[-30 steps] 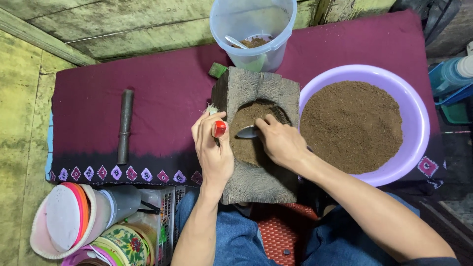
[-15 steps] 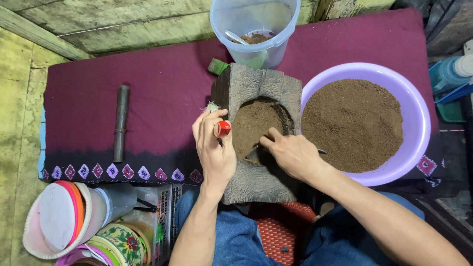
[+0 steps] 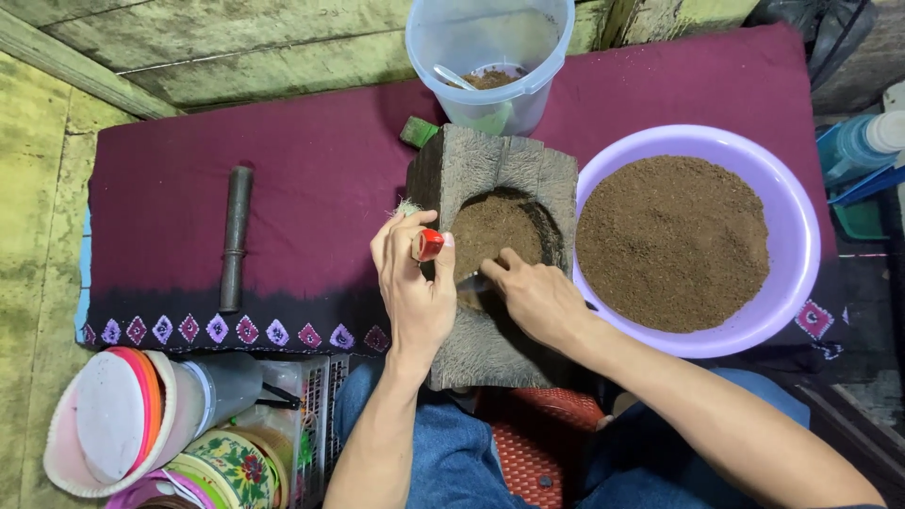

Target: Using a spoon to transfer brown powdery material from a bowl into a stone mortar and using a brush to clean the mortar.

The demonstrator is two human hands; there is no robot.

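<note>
The left hand (image 3: 415,287) pinches a small red object (image 3: 429,245) beside the wooden mortar (image 3: 495,165); the right hand (image 3: 533,297) grips a spoon (image 3: 471,280) in its brown powder (image 3: 495,231); both hands are closed.

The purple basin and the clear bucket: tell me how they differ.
The purple basin is wide, shallow and opaque; the clear bucket is narrower, taller and see-through. The basin is heaped nearly full of brown powder; the bucket holds only a little at its bottom, with a spoon in it. Both stand on the maroon cloth beside the wooden block.
</note>
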